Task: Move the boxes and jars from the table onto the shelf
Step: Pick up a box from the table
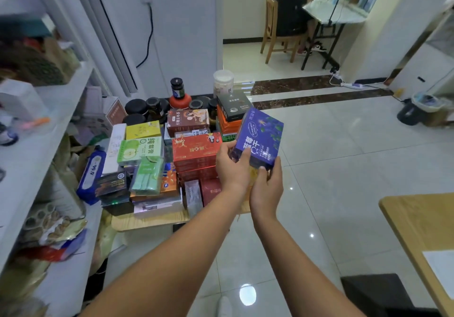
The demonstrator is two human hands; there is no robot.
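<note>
Both hands hold a purple-blue box [260, 137], tilted, above the right edge of a low wooden table [147, 220]. My left hand [232, 166] grips its lower left side. My right hand [266, 189] grips its bottom edge from below. The table is piled with boxes: a red box [194, 149], a green apple box [137, 150], a brown box [188, 118], a black box [233, 105]. Dark-lidded jars [147, 109] stand at the back, with a clear white-lidded jar [223, 80]. The white shelf [49, 125] runs along the left.
The shelf carries bags, packets and small boxes. A person sits on a wooden chair [277, 36] at a desk in the far room. A dark bin [415, 110] stands at right, and a wooden tabletop corner [417, 220] at lower right. Glossy tiled floor lies between.
</note>
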